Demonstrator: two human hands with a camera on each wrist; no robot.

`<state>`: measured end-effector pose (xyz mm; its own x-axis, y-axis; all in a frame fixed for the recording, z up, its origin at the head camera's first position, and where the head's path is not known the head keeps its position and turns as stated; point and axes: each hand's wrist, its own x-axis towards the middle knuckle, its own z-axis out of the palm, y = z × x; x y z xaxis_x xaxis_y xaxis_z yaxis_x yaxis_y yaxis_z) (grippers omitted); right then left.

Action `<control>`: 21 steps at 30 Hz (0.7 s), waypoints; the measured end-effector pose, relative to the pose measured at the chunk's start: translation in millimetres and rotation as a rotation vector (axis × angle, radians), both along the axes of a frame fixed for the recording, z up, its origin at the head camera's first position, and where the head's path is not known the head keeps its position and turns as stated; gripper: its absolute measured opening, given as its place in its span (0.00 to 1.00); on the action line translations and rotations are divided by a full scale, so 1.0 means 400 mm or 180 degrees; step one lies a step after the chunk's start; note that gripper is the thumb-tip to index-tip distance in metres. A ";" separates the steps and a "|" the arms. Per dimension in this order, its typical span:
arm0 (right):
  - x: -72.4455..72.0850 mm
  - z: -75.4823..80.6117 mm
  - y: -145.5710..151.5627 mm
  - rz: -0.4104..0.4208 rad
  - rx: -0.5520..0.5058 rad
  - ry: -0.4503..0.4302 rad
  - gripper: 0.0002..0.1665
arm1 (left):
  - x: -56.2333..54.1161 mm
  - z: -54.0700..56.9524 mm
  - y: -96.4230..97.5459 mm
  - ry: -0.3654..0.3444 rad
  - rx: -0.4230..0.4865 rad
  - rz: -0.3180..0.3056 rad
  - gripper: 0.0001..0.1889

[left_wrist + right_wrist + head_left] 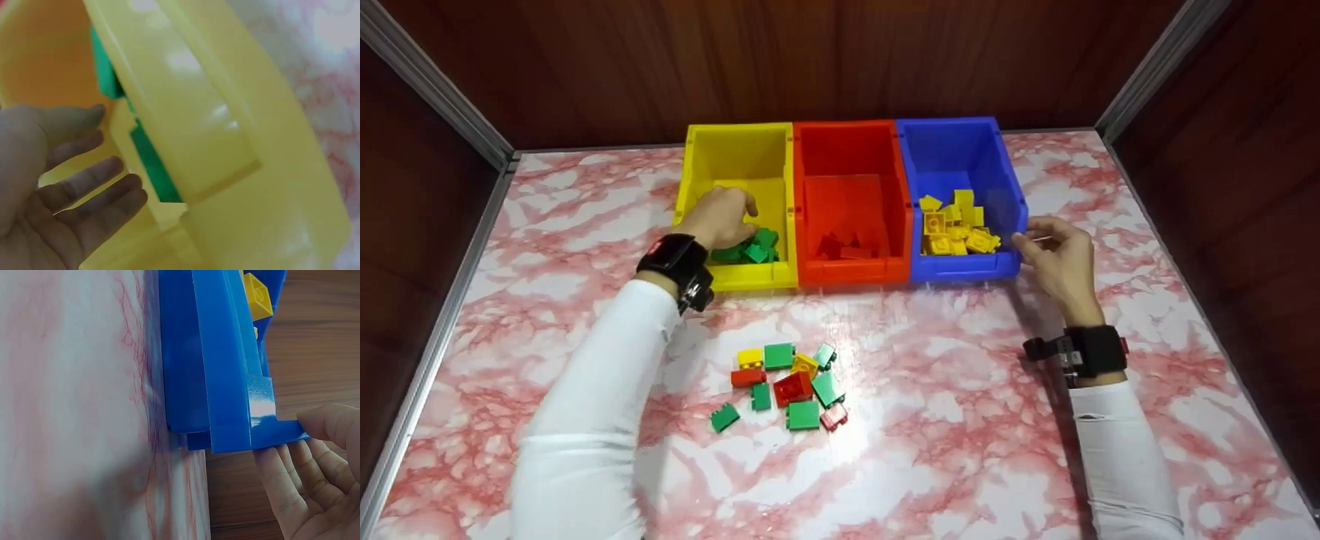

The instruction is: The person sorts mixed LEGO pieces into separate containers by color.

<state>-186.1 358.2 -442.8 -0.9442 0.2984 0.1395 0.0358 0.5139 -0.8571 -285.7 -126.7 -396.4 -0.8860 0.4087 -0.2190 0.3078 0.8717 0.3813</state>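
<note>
My left hand [721, 217] is inside the yellow bin [746, 279], above several green toy bricks [757, 249]. In the left wrist view its fingers [101, 180] are loosely extended, apart from the green bricks [154, 166], with nothing held. My right hand [1063, 259] is at the right side of the blue bin [967, 268]. The right wrist view shows the thumb [332, 422] on the bin's side edge and the other fingers against its outer face, pinching the wall. Yellow bricks [956, 225] lie in the blue bin.
A red bin [851, 274] with a few red bricks [851, 251] stands between the other two. Mixed loose bricks [802, 415] in green, red and yellow lie on the marbled table [945, 450] in front. Dark wood panels [840, 60] enclose the back and sides.
</note>
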 end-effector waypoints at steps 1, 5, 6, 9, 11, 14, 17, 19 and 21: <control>0.000 0.001 0.001 0.0001 0.0002 -0.0001 0.18 | 0.011 0.007 0.001 0.0023 0.0043 0.0002 0.21; -0.001 0.002 0.002 -0.0011 0.0008 -0.0018 0.18 | 0.068 0.038 0.003 0.0108 0.0254 -0.0004 0.25; -0.001 0.002 0.002 -0.0011 0.0002 -0.0026 0.18 | 0.084 0.045 0.002 0.0121 0.0305 0.0004 0.26; -0.002 -0.001 0.001 -0.0013 -0.0008 -0.0052 0.18 | 0.133 0.063 -0.008 0.0175 0.0422 0.0020 0.31; -0.003 -0.003 0.001 -0.0004 -0.0005 -0.0069 0.18 | 0.168 0.074 -0.018 0.0218 0.0472 0.0021 0.34; -0.003 -0.004 0.000 -0.0007 0.0007 -0.0037 0.18 | 0.224 0.088 -0.034 0.0245 0.0485 -0.0013 0.36; -0.001 -0.003 -0.002 0.0001 -0.0012 0.0053 0.18 | 0.278 0.090 -0.049 0.0228 0.0493 -0.0111 0.36; 0.001 -0.002 -0.003 0.0003 -0.0019 0.0107 0.18 | 0.312 0.087 -0.057 0.0210 0.0465 -0.0198 0.37; 0.003 -0.002 -0.005 0.0015 -0.0018 0.0142 0.18 | 0.342 0.078 -0.065 0.0187 0.0449 -0.0289 0.37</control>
